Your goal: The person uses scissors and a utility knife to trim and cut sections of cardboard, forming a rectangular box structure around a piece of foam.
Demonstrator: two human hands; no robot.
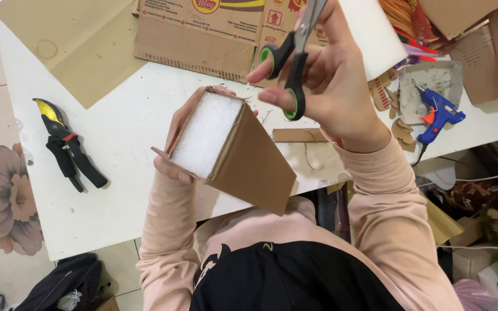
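Left hand (175, 147) grips cardboard-wrapped foam block (226, 147) from beneath: light, stiff, foam crumbly; hold by cardboard sides. Right hand (332, 86) fingers looped through green-handled scissors (291, 57), blades closed

Bright, even overhead light, soft faint shadows on the white table (116, 132). Mild glare at its far right edge. Sharp centre, slight wide-angle stretch toward corners.

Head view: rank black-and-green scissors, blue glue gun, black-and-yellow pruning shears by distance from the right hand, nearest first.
1. Black-and-green scissors: held in the right hand, raised over the table.
2. Blue glue gun: on the table's right edge, beside cardboard scraps.
3. Black-and-yellow pruning shears: far left of the table, beyond the left hand.
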